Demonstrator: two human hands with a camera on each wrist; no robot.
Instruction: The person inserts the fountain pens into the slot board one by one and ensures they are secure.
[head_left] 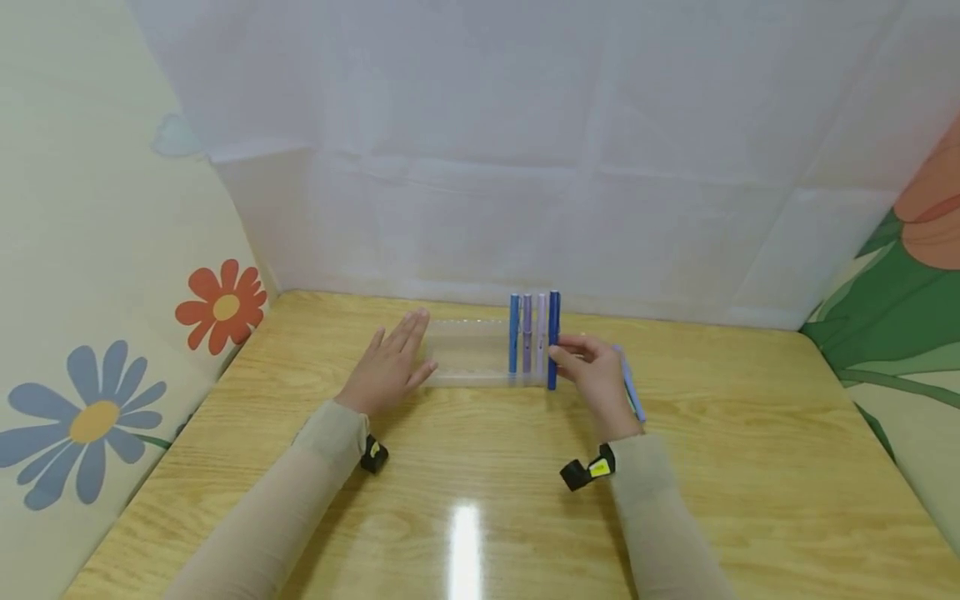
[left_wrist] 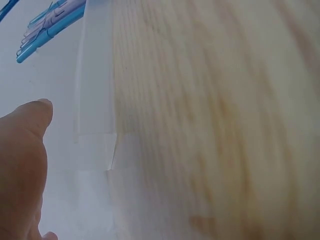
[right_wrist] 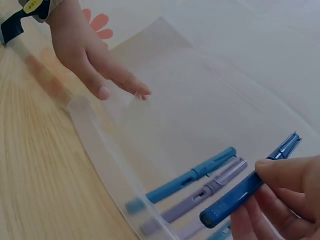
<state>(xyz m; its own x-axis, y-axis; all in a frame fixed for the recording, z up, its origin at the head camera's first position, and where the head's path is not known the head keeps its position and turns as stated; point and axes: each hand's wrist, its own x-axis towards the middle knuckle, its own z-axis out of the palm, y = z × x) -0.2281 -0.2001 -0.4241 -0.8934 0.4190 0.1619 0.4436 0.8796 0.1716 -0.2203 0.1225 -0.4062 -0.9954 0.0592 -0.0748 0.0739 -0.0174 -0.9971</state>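
Observation:
My right hand [head_left: 596, 379] pinches a dark blue fountain pen [right_wrist: 245, 192] between thumb and fingers. In the head view this pen stands nearly upright at the right end of a clear plastic pen rack [head_left: 468, 379]. Beside it in the rack lie a blue pen [head_left: 513, 333], a purple pen [head_left: 527, 333] and a pale lilac pen [head_left: 541, 333], side by side. My left hand [head_left: 390, 362], fingers extended, is at the rack's left end; whether it presses on the plastic I cannot tell. The left wrist view shows its thumb [left_wrist: 30, 117] over the clear plastic.
More pens, one light blue [head_left: 630, 383] with some green beside it, lie on the wooden table [head_left: 480, 458], partly behind my right hand. A white cloth [head_left: 480, 167] hangs behind the table. Flower-patterned fabric [head_left: 90, 250] stands at both sides.

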